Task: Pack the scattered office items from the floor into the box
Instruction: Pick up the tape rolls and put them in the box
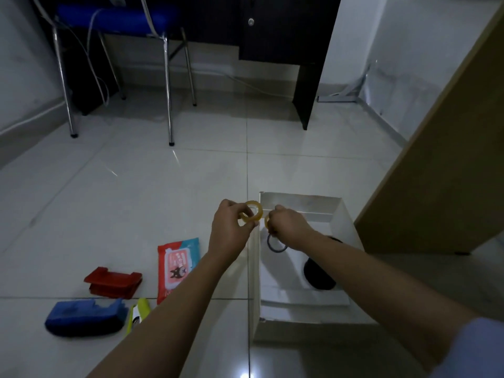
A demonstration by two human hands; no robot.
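Observation:
A white open box (346, 222) stands on the tiled floor at centre right. My left hand (229, 230) holds a yellowish tape roll (252, 212) just above the box's left wall. My right hand (289, 223) is over the box, fingers closed on a second yellowish ring (266, 221) with a dark ring (275, 245) hanging below it. A black round object (317, 275) lies inside the box. On the floor to the left lie a red-and-blue wipes pack (177, 264), a red holder (113, 282), a blue tape dispenser (84, 317) and a yellow-green item (139, 313).
A chrome-legged chair with a blue seat (114, 17) and a dark desk (272, 31) stand at the back, with white cables hanging between them. A tan wooden panel (441, 173) rises right beside the box. Walls close in on both sides.

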